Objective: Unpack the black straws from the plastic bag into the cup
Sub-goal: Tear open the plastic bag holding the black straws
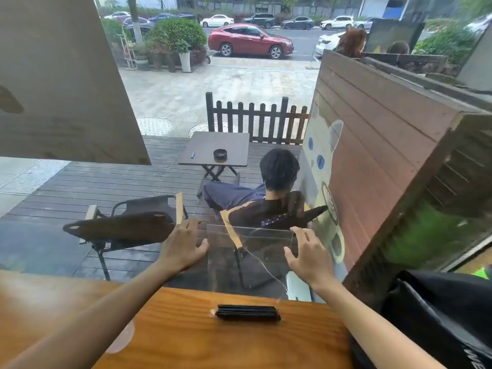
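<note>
Bundle of black straws [247,312] in its plastic bag [213,312], lying flat at lower centre of the frame on the wooden counter [186,339], near its far edge. Left hand [183,246] and right hand [310,258] are raised above the straws, well apart from them, fingers spread and holding nothing, flanking a clear upright panel [250,259]. Bare counter lies either side of the bundle; a black bag [439,315] occupies the lower right.

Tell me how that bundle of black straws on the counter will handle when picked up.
The bundle of black straws looks thin, so probably light. It lies flat in clear wrapping, likely slippery. Held together, it should lift as one fairly stiff piece.
</note>
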